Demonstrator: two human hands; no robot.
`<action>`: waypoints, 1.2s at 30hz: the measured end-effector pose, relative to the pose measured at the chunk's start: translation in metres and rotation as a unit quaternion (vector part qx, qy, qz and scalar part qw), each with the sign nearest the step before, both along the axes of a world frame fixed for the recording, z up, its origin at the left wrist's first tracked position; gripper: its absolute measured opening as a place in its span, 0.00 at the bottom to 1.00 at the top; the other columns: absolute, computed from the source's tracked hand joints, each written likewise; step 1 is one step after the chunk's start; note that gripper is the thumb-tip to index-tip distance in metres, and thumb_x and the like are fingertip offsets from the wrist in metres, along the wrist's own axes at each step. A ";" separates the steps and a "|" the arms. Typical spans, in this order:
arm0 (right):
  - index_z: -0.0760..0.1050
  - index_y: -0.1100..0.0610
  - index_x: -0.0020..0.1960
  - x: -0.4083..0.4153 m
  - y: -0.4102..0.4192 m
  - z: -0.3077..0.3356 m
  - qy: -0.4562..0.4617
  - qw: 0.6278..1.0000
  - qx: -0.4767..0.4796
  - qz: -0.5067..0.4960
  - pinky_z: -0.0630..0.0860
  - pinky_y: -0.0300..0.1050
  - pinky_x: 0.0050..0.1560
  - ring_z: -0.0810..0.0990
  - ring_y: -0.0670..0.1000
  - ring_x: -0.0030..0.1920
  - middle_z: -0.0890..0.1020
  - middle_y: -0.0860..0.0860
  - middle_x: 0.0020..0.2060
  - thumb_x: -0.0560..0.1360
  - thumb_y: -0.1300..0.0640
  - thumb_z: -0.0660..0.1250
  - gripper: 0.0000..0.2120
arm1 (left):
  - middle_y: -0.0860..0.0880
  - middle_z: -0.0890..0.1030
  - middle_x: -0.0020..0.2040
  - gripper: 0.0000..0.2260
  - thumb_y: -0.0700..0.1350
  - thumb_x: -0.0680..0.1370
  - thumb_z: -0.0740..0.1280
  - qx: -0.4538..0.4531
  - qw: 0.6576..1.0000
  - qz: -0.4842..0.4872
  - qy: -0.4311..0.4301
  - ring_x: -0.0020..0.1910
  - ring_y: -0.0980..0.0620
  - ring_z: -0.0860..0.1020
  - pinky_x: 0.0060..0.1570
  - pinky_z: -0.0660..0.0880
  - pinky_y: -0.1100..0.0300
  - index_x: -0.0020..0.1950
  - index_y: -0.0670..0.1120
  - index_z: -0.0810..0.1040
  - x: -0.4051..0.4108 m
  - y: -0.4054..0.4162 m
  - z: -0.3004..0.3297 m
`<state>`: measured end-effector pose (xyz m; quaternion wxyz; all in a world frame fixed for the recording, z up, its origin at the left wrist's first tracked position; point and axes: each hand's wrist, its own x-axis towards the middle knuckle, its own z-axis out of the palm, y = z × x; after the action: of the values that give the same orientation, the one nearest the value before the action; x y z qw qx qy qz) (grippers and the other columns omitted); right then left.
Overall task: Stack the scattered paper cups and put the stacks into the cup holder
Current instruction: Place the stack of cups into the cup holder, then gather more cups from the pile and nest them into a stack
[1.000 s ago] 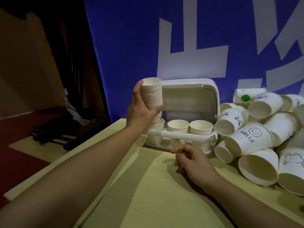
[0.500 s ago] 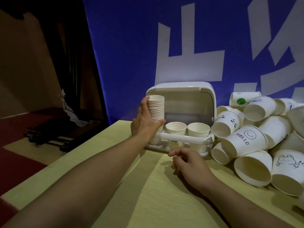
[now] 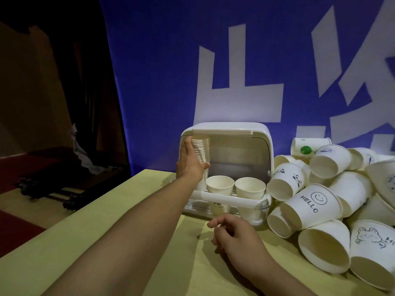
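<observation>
Head view, writing: a cup in the heap (image 3: 310, 204) is showing "HELLO" beside a smiley face; another cup (image 3: 373, 240) is showing a drawn bear with letters beginning "H", the rest cut off; the blue banner (image 3: 162, 71) behind is carrying large white strokes that cannot be read.
Left hand: the left hand (image 3: 189, 161) is gripping the stack of cups (image 3: 201, 151), fingers wrapped round it, inside the left end of the cup holder (image 3: 259, 133) under its raised lid.
Right hand: the right hand (image 3: 235, 236) is hovering over the table (image 3: 132, 210) in front of the holder, fingers loosely curled, holding nothing.
Cup holder: two upright cups (image 3: 219, 184) are standing in it to the right of the stack.
Surroundings: the pile of scattered cups (image 3: 333, 248) is lying on its side, pressing against the holder's right end.
</observation>
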<state>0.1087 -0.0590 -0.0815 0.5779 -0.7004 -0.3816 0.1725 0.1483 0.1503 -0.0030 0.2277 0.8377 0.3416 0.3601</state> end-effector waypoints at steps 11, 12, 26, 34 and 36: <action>0.80 0.51 0.46 0.000 -0.001 -0.001 -0.001 1.000 -0.003 0.000 0.78 0.39 0.37 0.79 0.45 0.34 0.83 0.53 0.34 0.78 0.63 0.61 0.12 | 0.45 0.61 0.78 0.48 0.46 0.73 0.78 -0.002 1.000 0.011 0.009 0.72 0.39 0.69 0.67 0.69 0.43 0.79 0.53 0.45 0.000 -0.004 0.001; 0.80 0.51 0.47 0.000 -0.001 0.000 -0.003 1.000 -0.005 -0.002 0.77 0.40 0.36 0.79 0.45 0.34 0.83 0.53 0.34 0.78 0.63 0.61 0.12 | 0.44 0.63 0.78 0.48 0.46 0.73 0.77 -0.014 1.000 0.013 0.006 0.71 0.39 0.69 0.67 0.69 0.43 0.79 0.53 0.45 -0.003 -0.008 0.002; 0.79 0.51 0.50 -0.028 -0.042 0.026 0.000 0.993 0.024 -0.112 0.80 0.52 0.37 0.76 0.48 0.33 0.81 0.51 0.37 0.81 0.62 0.60 0.11 | 0.61 0.75 0.53 0.18 0.46 0.82 0.66 -0.258 0.884 -0.052 -0.386 0.47 0.62 0.76 0.40 0.72 0.66 0.68 0.55 0.64 -0.117 -0.149 -0.024; 0.80 0.49 0.48 -0.068 -0.227 0.064 -0.069 0.970 0.005 -0.234 0.77 0.45 0.36 0.78 0.47 0.34 0.83 0.50 0.37 0.79 0.63 0.62 0.11 | 0.57 0.80 0.53 0.08 0.49 0.81 0.67 -0.256 0.870 -0.413 -0.081 0.39 0.56 0.80 0.37 0.74 0.62 0.58 0.60 0.74 -0.116 -0.269 -0.046; 0.81 0.51 0.48 -0.075 -0.271 0.065 -0.072 0.957 -0.002 -0.280 0.76 0.47 0.36 0.78 0.48 0.34 0.83 0.51 0.37 0.78 0.64 0.62 0.11 | 0.57 0.82 0.50 0.06 0.50 0.80 0.69 -0.230 0.837 -0.496 -0.026 0.39 0.59 0.79 0.36 0.73 0.66 0.54 0.60 0.77 -0.117 -0.298 -0.046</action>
<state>0.0332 -0.3300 -0.0163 0.5727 -0.7909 -0.2103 -0.0471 0.0313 -0.1482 -0.0485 0.5711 0.8085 -0.0531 0.1316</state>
